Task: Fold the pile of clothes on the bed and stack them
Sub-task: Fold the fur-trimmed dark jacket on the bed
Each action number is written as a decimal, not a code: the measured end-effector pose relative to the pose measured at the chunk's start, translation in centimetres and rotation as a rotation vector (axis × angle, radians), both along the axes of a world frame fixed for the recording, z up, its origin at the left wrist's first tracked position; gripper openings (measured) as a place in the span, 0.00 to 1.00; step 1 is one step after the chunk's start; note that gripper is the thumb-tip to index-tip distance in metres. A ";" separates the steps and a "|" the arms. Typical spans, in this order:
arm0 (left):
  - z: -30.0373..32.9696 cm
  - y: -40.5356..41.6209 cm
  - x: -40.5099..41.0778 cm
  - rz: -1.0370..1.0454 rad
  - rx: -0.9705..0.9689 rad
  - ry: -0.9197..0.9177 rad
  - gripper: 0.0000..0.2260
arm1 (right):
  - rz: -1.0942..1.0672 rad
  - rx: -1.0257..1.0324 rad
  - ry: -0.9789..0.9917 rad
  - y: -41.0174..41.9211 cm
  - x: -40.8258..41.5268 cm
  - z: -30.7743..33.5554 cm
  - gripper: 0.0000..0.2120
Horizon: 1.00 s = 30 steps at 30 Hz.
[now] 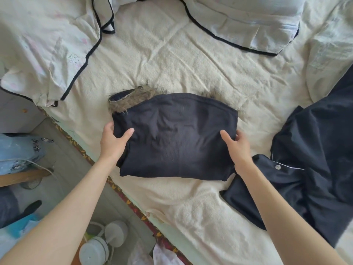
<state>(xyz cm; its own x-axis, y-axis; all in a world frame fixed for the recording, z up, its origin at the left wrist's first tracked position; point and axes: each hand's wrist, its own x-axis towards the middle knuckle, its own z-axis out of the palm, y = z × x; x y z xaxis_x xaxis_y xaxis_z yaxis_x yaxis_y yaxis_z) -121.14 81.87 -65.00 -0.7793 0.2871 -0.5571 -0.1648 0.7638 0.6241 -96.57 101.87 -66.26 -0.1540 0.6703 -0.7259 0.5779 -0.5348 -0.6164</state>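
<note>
A folded dark navy garment (175, 134) lies in the middle of the bed (172, 60). A brown fur trim (131, 98) sticks out from under its far left corner. My left hand (114, 139) grips the garment's left edge, thumb on top and fingers wrapped round the side. My right hand (236, 145) grips the right edge in the same way, thumb on top. To the right lies an unfolded dark navy shirt (309, 161) with a white button and thin white piping, spread loosely over the sheet.
Cream pillowcases with black piping (57, 44) and a pillow (248, 22) lie at the far side of the bed. The bed's left edge runs diagonally; beyond it on the floor are white headphones (103, 243), a blue garment (19, 152) and plastic bags.
</note>
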 end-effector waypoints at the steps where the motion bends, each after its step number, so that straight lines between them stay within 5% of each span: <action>1: 0.0 -0.1 -0.1 -0.005 -0.009 -0.010 0.23 | -0.014 -0.030 0.004 0.3 -0.1 -0.1 0.07; 6: -0.1 -0.6 0.3 -0.079 -0.085 0.056 0.25 | -0.034 -0.095 0.050 0.6 0.1 -0.2 0.11; 16: 2.7 -1.2 0.2 -0.093 0.048 0.088 0.21 | -0.058 0.169 0.132 -1.1 0.8 2.5 0.13; 30: 15.7 -6.3 5.2 -0.192 0.213 0.027 0.19 | -0.098 0.354 0.101 -9.3 8.0 17.8 0.15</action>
